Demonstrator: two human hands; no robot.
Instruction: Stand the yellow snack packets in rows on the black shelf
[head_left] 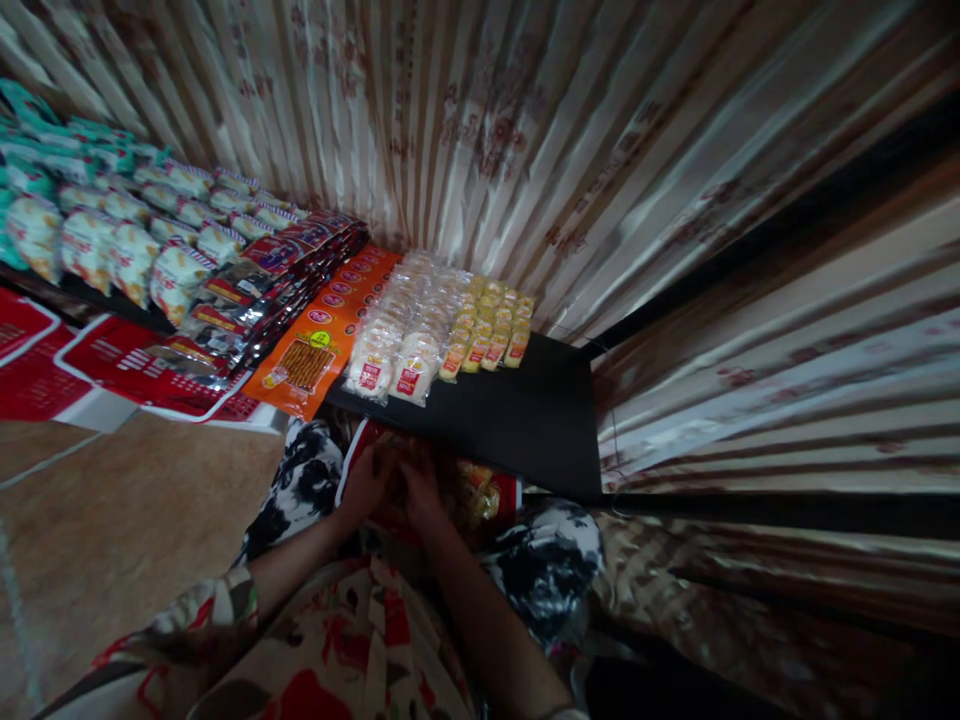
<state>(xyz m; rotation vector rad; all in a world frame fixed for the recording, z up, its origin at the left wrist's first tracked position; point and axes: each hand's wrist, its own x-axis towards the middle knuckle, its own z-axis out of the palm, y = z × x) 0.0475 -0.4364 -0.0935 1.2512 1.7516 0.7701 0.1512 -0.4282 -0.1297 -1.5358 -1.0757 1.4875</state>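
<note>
My left hand [370,482] and my right hand [420,484] are close together over a red-edged container [516,494], which rests between my knees under the front edge of the black table. The fingers of both are bent inward around something dim and blurred that I cannot make out. Inside the container, to the right of my hands, lie yellowish wrapped snack packets [478,490]. Above my hands on the table are rows of clear-wrapped pale round snacks [412,325] and rows of yellow-wrapped snacks [489,322].
An orange snack packet [319,340] overlaps the left part of the black table [540,415]. Farther left are dark red packets [247,300], white snack bags [135,240] and green bags [45,140]. A pleated curtain [480,120] hangs behind; a dark bar [780,230] crosses at right.
</note>
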